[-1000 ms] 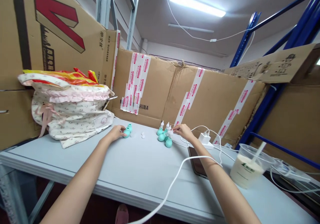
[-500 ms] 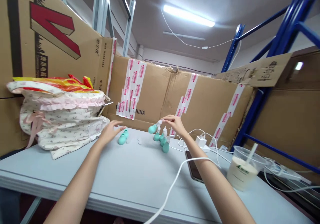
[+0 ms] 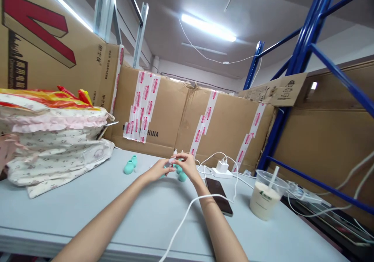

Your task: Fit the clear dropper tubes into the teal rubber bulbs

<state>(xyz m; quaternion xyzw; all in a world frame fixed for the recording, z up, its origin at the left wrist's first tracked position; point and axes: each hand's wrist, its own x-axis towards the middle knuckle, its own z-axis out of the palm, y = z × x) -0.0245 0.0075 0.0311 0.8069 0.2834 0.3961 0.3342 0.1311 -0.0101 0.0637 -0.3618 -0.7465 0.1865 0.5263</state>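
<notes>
Both hands meet above the middle of the table. My left hand point(image 3: 157, 170) is closed around a teal squeeze bulb with a pale, see-through tip point(image 3: 170, 161); most of the bulb is hidden by the fingers. At that tip my right hand point(image 3: 188, 167) pinches with thumb and fingertips. Several more teal bulbs point(image 3: 182, 176) with pale tips stand just behind and under the right hand, partly covered by it. To the left, two teal bulbs point(image 3: 128, 167) without tips stand close together, with a small clear piece beside them.
A phone point(image 3: 218, 195) lies right of my right forearm. White cable point(image 3: 187, 219) crosses over that forearm. Farther right are a white charger point(image 3: 222, 166) and a cup of milky drink point(image 3: 264, 199) with a straw. A floral cloth bag point(image 3: 58, 153) sits left; cardboard point(image 3: 163, 117) walls the back.
My right hand brought the lifted bulb down and toward the left. My left hand moved right, away from the two tipless bulbs, and closed on the lifted one. The view shifted right.
</notes>
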